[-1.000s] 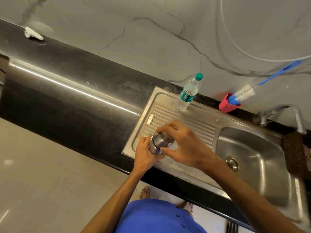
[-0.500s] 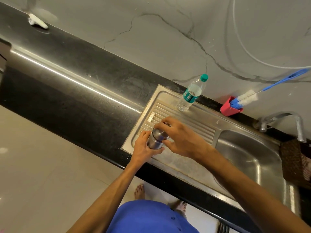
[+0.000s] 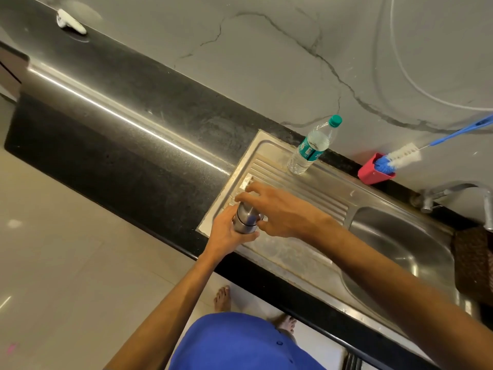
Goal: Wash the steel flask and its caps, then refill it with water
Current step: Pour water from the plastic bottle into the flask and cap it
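I've got the steel flask (image 3: pixel 246 219) upright on the sink drainboard (image 3: pixel 298 193), near its front corner, far from the basin. My left hand (image 3: pixel 229 233) wraps its body to brace it, while my right hand (image 3: pixel 277 210) curls over the cap on top, likely to unscrew it.

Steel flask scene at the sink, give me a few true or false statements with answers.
1. The left hand grips the steel flask. True.
2. The right hand rests in the sink basin. False: its fingers curl over the flask's top.
3. The plastic bottle has a red cap. False: the cap is green.
4. The bottle brush sits in a red holder. True.
5. Water runs from the tap. False: none is visible.
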